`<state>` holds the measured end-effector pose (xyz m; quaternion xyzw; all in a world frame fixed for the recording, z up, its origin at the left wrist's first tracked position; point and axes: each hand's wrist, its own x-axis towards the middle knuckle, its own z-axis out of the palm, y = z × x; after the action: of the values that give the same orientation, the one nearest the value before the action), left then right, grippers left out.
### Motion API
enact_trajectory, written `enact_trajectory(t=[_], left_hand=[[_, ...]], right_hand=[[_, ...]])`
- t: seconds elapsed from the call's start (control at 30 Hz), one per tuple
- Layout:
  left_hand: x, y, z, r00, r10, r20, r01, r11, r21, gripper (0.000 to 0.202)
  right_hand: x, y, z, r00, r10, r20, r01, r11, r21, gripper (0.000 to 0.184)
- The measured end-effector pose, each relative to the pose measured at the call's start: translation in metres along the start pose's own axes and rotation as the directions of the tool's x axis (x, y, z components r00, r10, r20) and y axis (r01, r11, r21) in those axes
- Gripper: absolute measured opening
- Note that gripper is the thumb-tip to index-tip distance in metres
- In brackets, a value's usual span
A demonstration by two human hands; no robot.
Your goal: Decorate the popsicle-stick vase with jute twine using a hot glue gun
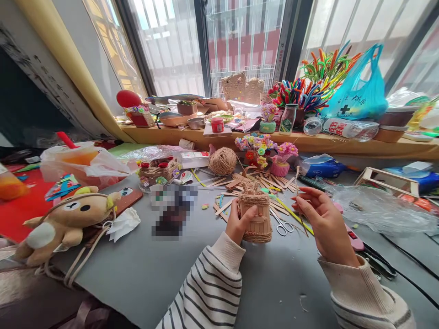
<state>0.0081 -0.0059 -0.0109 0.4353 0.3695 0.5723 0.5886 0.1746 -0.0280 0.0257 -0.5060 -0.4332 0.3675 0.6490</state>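
Observation:
My left hand (237, 222) is wrapped round a small craft house (259, 226) of wooden sticks edged with rows of twine, its thumb pressed on the front. To the right, my right hand (320, 224) pinches a strand of twine (297, 176) between thumb and fingers; one end sticks up and the rest hangs below. A ball of twine (222, 161) sits farther back. Small scissors (283, 225) lie on the table just right of the craft house. Loose wooden sticks (279, 182) are scattered behind it.
On the left lie a teddy bear (73, 217), a phone (129, 201) and a tissue (124, 225). A pink glue gun (355, 238), black pliers (379, 260) and clear plastic wrap (384, 212) are at right. Flower crafts (280, 160) stand behind; pipe cleaners (302, 98) fill the windowsill.

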Motion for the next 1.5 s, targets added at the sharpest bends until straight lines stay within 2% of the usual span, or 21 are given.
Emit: enact_trajectory(t=[0.1,0.2,0.37,0.53,0.63,0.83,1.1,1.27,1.33,1.43,1.5], left_hand=[[-0.002,-0.002,0.004,0.998,-0.045,0.052,0.047,0.998,-0.036,0.054],[-0.003,-0.003,0.006,0.998,-0.021,0.060,0.023,0.999,-0.040,0.057],[-0.004,-0.001,0.006,0.998,-0.021,0.054,0.021,1.000,0.005,0.054],[-0.003,0.000,0.004,0.995,0.011,0.102,-0.017,0.998,0.054,0.050],[-0.002,0.001,0.004,0.989,0.031,0.146,-0.030,1.000,-0.004,0.052],[-0.001,-0.002,0.000,0.961,0.012,0.278,0.024,0.992,-0.125,0.054],[0.004,-0.009,-0.005,0.962,-0.019,0.273,0.047,0.994,-0.096,0.057],[0.003,-0.005,-0.007,0.933,0.016,0.361,0.008,0.998,-0.065,0.059],[0.002,-0.003,-0.008,0.914,0.003,0.405,0.009,1.000,-0.028,0.065],[0.000,0.000,-0.010,0.894,-0.042,0.446,0.036,0.999,0.024,0.085],[-0.001,0.000,-0.010,0.899,-0.048,0.434,0.039,0.999,0.030,0.088]], right_hand=[[-0.002,-0.002,0.002,1.000,0.005,0.016,-0.005,1.000,0.028,0.042],[-0.002,-0.002,0.003,0.997,-0.033,0.063,0.033,0.999,0.004,0.043],[-0.008,0.000,0.009,0.984,-0.156,0.085,0.161,0.985,-0.062,0.031],[-0.019,0.002,0.023,0.960,-0.210,0.184,0.215,0.977,-0.006,0.024],[-0.021,0.004,0.027,0.959,-0.204,0.197,0.210,0.978,-0.007,0.023],[-0.017,0.008,0.023,0.974,-0.157,0.162,0.150,0.987,0.052,0.021],[-0.015,0.009,0.022,0.980,-0.135,0.145,0.127,0.990,0.066,0.021],[-0.014,0.012,0.022,0.983,-0.115,0.145,0.104,0.991,0.086,0.022],[-0.013,0.013,0.022,0.984,-0.111,0.142,0.096,0.990,0.105,0.021],[-0.013,0.013,0.022,0.985,-0.101,0.141,0.082,0.988,0.129,0.020],[-0.013,0.012,0.022,0.986,-0.092,0.142,0.073,0.988,0.134,0.020]])
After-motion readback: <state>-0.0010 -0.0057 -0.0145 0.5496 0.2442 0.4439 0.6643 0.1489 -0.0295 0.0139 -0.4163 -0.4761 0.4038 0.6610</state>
